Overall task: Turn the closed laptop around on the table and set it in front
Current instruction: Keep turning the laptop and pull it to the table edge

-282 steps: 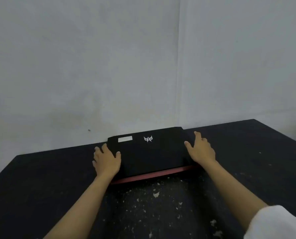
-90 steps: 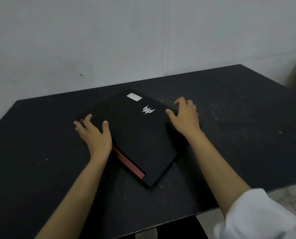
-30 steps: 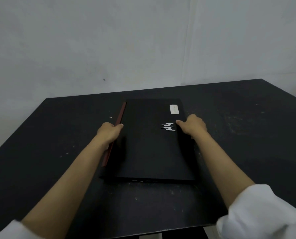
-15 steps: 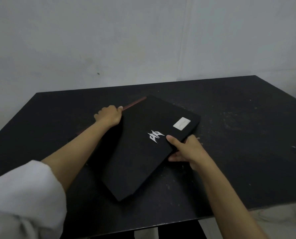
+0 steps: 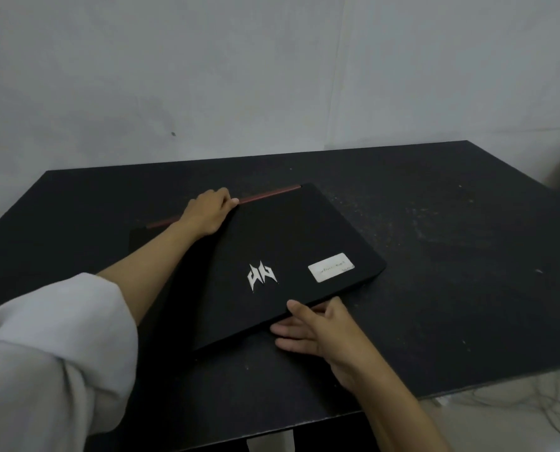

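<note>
On the desk your left hand curls over the laptop's far red edge; the laptop lies skewed mid-desk. Your right hand pinches its near edge, thumb on top, fingers underneath. That edge looks slightly lifted, so a weak pinch could drop it, or a hard swing could carry the corner past the desk's front edge.

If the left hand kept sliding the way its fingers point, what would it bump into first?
The left hand rests on the closed laptop at its red back edge, fingers pointing right along that edge. It would probably slide past the laptop's far corner onto bare black table; nothing else shows there, though depth is uncertain.
</note>
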